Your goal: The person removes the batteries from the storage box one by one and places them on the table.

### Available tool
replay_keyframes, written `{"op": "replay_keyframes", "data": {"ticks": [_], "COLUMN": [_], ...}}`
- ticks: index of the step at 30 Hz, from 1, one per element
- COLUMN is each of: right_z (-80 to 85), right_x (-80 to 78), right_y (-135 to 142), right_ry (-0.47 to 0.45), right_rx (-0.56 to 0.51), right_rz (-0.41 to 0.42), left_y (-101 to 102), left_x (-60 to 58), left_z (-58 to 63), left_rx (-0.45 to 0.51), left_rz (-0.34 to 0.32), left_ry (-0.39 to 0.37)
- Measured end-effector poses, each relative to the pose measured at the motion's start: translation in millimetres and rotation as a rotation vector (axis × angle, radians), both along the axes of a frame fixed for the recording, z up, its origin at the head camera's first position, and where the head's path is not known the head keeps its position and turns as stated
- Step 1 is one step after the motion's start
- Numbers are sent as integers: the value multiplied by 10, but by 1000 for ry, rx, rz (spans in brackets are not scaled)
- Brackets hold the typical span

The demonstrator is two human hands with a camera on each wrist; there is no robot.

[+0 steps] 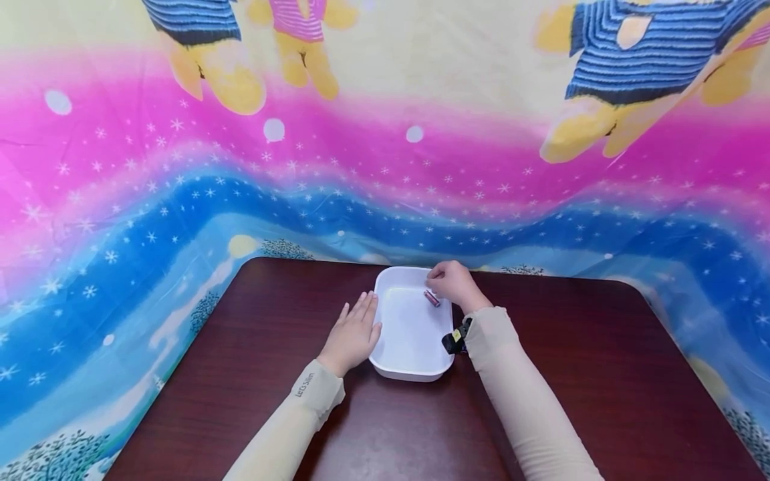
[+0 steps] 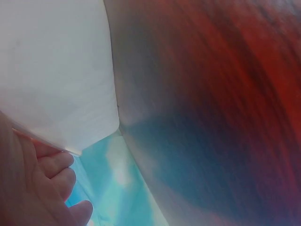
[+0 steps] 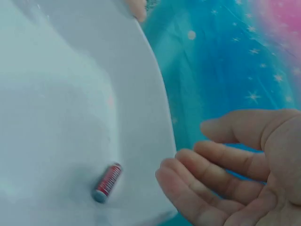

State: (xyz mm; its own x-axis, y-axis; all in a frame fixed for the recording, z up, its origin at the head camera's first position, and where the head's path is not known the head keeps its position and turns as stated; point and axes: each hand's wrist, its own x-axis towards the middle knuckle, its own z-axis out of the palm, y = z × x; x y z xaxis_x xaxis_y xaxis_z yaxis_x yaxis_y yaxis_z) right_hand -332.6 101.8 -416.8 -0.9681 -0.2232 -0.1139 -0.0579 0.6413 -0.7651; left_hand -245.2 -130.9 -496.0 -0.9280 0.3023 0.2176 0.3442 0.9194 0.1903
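A small red battery [image 1: 432,298] lies inside a white tray [image 1: 409,341], near its right wall. In the right wrist view the battery [image 3: 108,182] rests on the tray floor, tilted to one side. My right hand [image 1: 455,284] is over the tray's far right rim, just beyond the battery. Its fingers [image 3: 216,165] are loosely bent with the thumb apart, and nothing lies between them. On the other side, my left hand [image 1: 353,334] is laid with extended fingers along the tray's left rim. From the left wrist, the hand [image 2: 42,183] shows beside the tray's outer wall.
The tray stands on a dark reddish-brown table [image 1: 271,300], towards its far edge. Right behind that edge hangs a printed cloth [image 1: 361,167] with snowflakes and bears. A black strapped device [image 1: 457,337] sits at the right wrist.
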Motion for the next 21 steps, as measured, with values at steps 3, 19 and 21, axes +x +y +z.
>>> {"op": "replay_keyframes", "data": {"ticks": [3,19,21], "right_z": [-38,-243,-273], "right_x": [3,-40,-52], "right_y": [-62,-274,-298], "right_ry": [-7,5,10], "right_rx": [34,152,172], "right_rz": [-48,-68,-56], "left_y": [1,-3,-3], "left_x": [0,10,11], "left_z": [3,16,16], "left_rx": [0,-8,-3], "left_rz": [-4,-1,-1], "left_ry": [0,-15,-19]}}
